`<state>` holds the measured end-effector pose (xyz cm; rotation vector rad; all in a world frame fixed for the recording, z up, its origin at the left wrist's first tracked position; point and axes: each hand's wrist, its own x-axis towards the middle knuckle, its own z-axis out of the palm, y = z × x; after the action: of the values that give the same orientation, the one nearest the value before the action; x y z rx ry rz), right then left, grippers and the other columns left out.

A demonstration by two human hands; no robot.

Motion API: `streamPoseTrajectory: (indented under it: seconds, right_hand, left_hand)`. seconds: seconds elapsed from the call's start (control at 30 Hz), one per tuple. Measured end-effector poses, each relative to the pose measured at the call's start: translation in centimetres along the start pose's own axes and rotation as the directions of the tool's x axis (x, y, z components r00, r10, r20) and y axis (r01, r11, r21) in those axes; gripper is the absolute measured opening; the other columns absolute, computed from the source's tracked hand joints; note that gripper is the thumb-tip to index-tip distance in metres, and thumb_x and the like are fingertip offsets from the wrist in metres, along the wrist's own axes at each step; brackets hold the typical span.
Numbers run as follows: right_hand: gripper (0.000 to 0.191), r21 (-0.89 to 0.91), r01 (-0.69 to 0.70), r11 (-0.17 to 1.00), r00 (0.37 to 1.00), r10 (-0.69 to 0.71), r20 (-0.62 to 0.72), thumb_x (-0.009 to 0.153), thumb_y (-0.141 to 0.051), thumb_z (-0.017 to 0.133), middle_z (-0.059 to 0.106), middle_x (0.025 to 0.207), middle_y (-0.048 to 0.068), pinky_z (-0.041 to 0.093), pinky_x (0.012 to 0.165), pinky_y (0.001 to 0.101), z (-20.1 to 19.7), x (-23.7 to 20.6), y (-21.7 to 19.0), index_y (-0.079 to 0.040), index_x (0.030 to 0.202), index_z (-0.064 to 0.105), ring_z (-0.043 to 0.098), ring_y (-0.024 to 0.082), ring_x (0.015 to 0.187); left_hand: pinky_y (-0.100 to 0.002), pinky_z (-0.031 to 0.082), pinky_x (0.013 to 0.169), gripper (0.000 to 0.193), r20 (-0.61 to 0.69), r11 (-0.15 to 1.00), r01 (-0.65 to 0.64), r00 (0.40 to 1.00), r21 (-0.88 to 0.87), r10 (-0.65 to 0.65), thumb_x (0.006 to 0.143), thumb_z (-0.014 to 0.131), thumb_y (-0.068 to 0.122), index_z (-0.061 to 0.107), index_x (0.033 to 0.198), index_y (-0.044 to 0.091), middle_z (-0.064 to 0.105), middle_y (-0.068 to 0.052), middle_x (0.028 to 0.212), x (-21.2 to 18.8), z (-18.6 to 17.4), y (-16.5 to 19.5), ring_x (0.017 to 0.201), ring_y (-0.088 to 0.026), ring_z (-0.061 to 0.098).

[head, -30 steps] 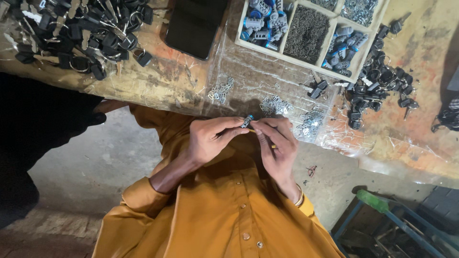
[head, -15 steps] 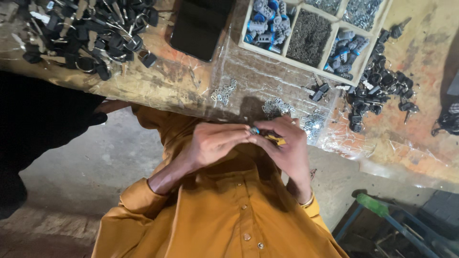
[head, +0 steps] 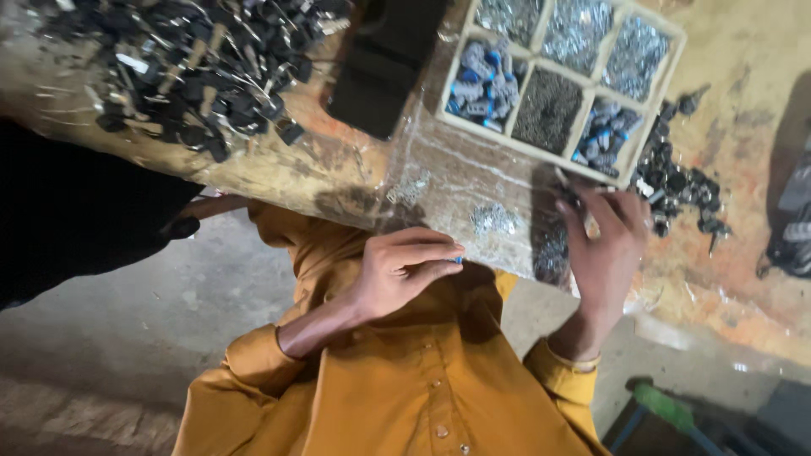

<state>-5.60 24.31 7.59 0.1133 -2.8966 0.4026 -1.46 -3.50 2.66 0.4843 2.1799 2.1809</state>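
Left hand (head: 405, 268): fingers curled together, pinching a small blue-tipped part (head: 458, 259) at the fingertips, held just off the near edge of the desk (head: 355, 173); right hand (head: 604, 249): fingers spread apart, reaching over the desk beside the corner of the divided tray (head: 650, 110), whether it grips anything cannot be told; tray compartments hold blue-grey pieces, dark bits and silvery bits; heap of black parts (head: 182, 63) far left; smaller black heap (head: 680, 190) right of the right hand; loose silvery bits (head: 494, 219) between the hands.
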Motion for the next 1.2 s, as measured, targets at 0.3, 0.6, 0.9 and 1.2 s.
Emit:
streamPoseTrajectory:
  seconds: [0.3,0.6,0.9,1.2]
  right_hand:
    - [0.019,0.995,-0.049,-0.092,0.964,0.255,0.071,0.091,0.009,0.074,0.071,0.091,0.012,0.061,0.076,0.0372,2.1,-5.1,-0.2,-0.005,0.097,0.062,0.071,0.021,0.081]
    - [0.031,0.860,-0.027,0.509,0.998,-0.032,0.050,0.077,0.013,0.080,0.071,0.110,0.026,0.058,0.078,0.0297,4.3,-8.9,-3.4,0.003,0.097,0.058,0.073,0.028,0.105]
    - [0.023,0.906,-0.045,0.420,0.999,0.006,0.047,0.084,0.015,0.074,0.070,0.116,0.028,0.060,0.088,0.0331,4.2,-9.1,-4.0,0.003,0.096,0.058,0.072,0.027,0.108]
    - [0.026,0.858,-0.097,0.504,0.995,0.038,0.090,0.078,0.014,0.078,0.076,0.114,0.027,0.036,0.051,0.0207,4.5,-10.0,-3.1,0.000,0.093,0.062,0.053,0.013,0.059]
  left_hand:
    - [-0.028,0.066,0.085,0.017,0.113,0.837,0.340,0.939,-0.429,-0.324,0.090,0.079,0.003,0.076,0.107,0.002,0.078,-0.008,0.109,1.3,0.3,0.3,0.097,-0.016,0.077]
    - [-0.023,0.057,0.075,0.042,0.062,0.822,0.307,0.946,-0.479,-0.317,0.088,0.083,0.006,0.042,0.082,0.011,0.063,0.001,0.082,0.5,1.5,1.1,0.103,-0.013,0.075]
    - [-0.023,0.055,0.070,0.049,0.144,0.789,0.381,0.923,-0.482,-0.357,0.089,0.082,0.000,0.036,0.079,0.012,0.059,-0.001,0.081,0.4,1.3,1.3,0.109,-0.022,0.076]
    - [-0.030,0.058,0.066,0.055,0.218,0.792,0.421,0.907,-0.441,-0.360,0.088,0.078,-0.011,0.028,0.075,0.011,0.063,-0.010,0.077,0.8,0.5,2.0,0.112,-0.030,0.076]
